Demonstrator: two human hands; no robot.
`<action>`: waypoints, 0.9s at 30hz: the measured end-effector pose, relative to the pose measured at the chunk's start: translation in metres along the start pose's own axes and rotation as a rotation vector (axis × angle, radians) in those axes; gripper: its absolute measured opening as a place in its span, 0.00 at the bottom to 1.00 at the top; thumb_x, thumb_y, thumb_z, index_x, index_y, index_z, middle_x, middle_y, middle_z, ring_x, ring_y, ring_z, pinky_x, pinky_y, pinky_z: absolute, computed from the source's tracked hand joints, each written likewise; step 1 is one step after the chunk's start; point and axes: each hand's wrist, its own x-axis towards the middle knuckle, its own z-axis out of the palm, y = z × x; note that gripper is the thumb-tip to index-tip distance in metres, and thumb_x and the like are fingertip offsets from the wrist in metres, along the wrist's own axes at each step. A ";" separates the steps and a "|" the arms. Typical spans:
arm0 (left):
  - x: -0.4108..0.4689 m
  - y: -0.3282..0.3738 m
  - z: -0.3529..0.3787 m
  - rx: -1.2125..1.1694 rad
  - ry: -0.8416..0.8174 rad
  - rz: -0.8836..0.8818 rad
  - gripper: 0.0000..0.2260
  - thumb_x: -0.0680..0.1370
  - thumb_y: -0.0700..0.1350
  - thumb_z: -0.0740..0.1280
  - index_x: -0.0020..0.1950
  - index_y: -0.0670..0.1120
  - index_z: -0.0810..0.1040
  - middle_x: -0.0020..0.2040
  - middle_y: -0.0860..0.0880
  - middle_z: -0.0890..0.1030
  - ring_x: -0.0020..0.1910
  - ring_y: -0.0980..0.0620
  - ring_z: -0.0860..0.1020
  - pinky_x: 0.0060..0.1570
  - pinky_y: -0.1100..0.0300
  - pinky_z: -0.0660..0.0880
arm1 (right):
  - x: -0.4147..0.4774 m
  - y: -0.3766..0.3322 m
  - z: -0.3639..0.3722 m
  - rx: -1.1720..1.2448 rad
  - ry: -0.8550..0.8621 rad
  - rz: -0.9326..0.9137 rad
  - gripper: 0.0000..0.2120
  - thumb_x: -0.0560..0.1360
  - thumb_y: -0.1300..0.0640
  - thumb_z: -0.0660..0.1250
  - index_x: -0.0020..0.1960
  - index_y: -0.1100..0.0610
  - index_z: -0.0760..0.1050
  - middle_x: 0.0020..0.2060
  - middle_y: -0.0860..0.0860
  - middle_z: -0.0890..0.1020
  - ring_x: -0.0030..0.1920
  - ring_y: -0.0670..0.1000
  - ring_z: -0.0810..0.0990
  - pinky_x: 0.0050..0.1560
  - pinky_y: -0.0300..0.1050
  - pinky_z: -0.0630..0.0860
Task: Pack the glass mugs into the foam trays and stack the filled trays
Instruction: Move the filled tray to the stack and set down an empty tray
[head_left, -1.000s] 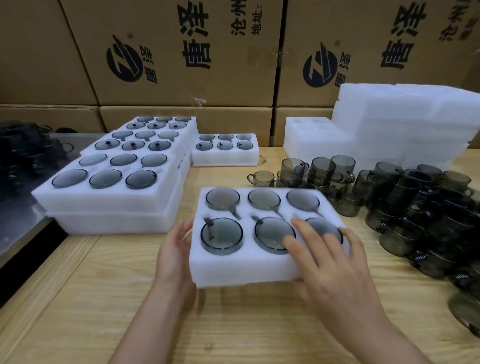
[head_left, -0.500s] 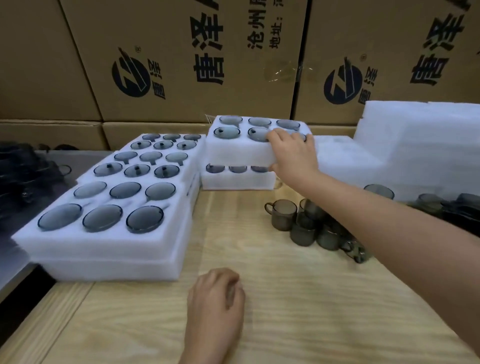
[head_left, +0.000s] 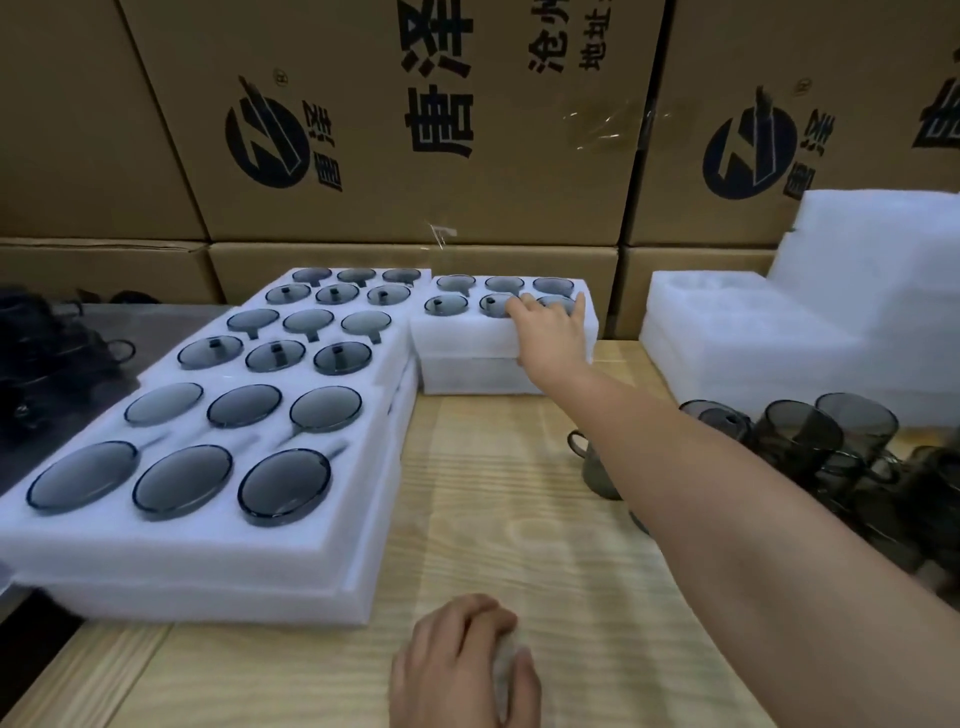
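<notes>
A filled foam tray (head_left: 467, 332) with smoky glass mugs sits on top of another foam tray (head_left: 467, 376) at the back centre of the table. My right hand (head_left: 550, 332) holds the top tray at its front right, fingers spread over the top and thumb down by the seam between the two trays. My left hand (head_left: 462, 660) rests on the wooden table (head_left: 493, 493) near the front edge, fingers loosely curled, holding nothing. Loose glass mugs (head_left: 800, 436) stand in a cluster at the right, partly behind my right forearm.
Stacked filled trays (head_left: 208, 530) cover the left side in a long row. Empty foam trays (head_left: 779, 338) are piled at the back right. Cardboard boxes (head_left: 415, 130) wall off the back. Dark mugs (head_left: 47, 353) sit on a grey surface at far left.
My right hand carried the filled tray from the table front to the back and set it down on the other tray. My left hand let go and rests on the table.
</notes>
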 end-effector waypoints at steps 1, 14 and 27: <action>0.000 0.000 0.000 0.006 0.006 0.006 0.14 0.62 0.57 0.59 0.34 0.54 0.82 0.39 0.59 0.81 0.42 0.62 0.71 0.38 0.66 0.66 | -0.001 -0.001 0.002 -0.004 0.000 0.010 0.22 0.71 0.64 0.68 0.61 0.53 0.66 0.61 0.51 0.73 0.59 0.58 0.72 0.72 0.64 0.44; -0.006 0.001 -0.001 0.000 0.011 -0.032 0.13 0.64 0.56 0.59 0.37 0.54 0.82 0.41 0.60 0.81 0.45 0.62 0.71 0.40 0.66 0.65 | 0.005 0.058 -0.050 0.179 -0.151 0.335 0.48 0.64 0.34 0.71 0.73 0.55 0.56 0.73 0.57 0.58 0.72 0.60 0.56 0.69 0.58 0.57; -0.012 0.002 -0.006 -0.031 -0.185 -0.169 0.16 0.70 0.57 0.57 0.52 0.56 0.79 0.52 0.65 0.73 0.58 0.62 0.70 0.54 0.66 0.58 | -0.026 0.162 -0.075 -0.020 -0.380 0.550 0.25 0.76 0.48 0.64 0.67 0.61 0.68 0.62 0.60 0.72 0.64 0.60 0.70 0.60 0.51 0.68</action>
